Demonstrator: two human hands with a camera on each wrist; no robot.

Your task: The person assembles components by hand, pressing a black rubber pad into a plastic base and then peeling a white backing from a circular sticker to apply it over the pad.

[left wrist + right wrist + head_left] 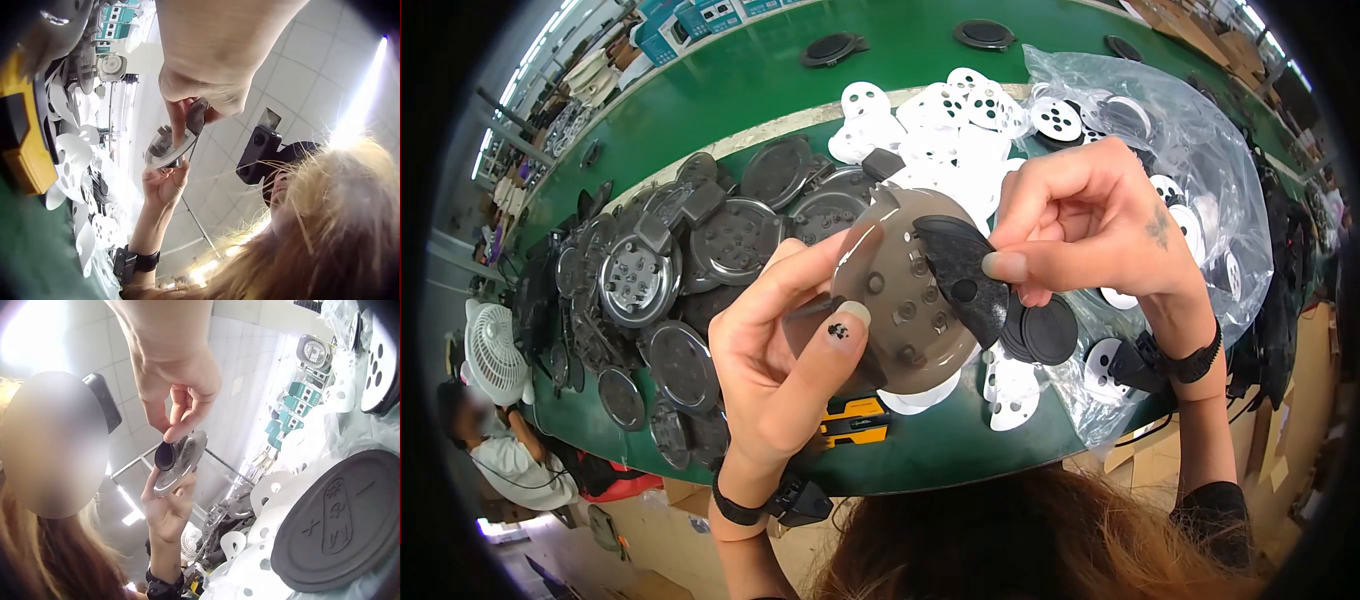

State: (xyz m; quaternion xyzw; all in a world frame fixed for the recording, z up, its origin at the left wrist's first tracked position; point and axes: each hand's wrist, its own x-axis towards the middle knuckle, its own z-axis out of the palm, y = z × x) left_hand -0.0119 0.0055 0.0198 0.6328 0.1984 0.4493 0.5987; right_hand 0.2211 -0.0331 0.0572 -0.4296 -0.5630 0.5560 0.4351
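Observation:
My left hand [772,365] holds a smoky translucent round plastic cover [885,320] by its left side, thumb across the near face. Small studs and holes dot the cover's face. With thumb and fingertips my right hand [1105,225] pinches a thin black rubber pad [965,280]. The pad is bent, folded over along its upper edge, and overlaps the cover's right half. In the right wrist view the curled pad [165,456] sits at the face of the tilted cover [181,469]. The left wrist view shows the cover [164,150] edge-on between both hands.
A heap of similar smoky covers [740,240] lies at left on the green table [730,110]. White perforated discs [940,110] pile up behind the hands. Black round pads [1050,330] lie below the right hand, beside a clear plastic bag [1200,130]. A yellow-and-black object [855,420] is near the front edge.

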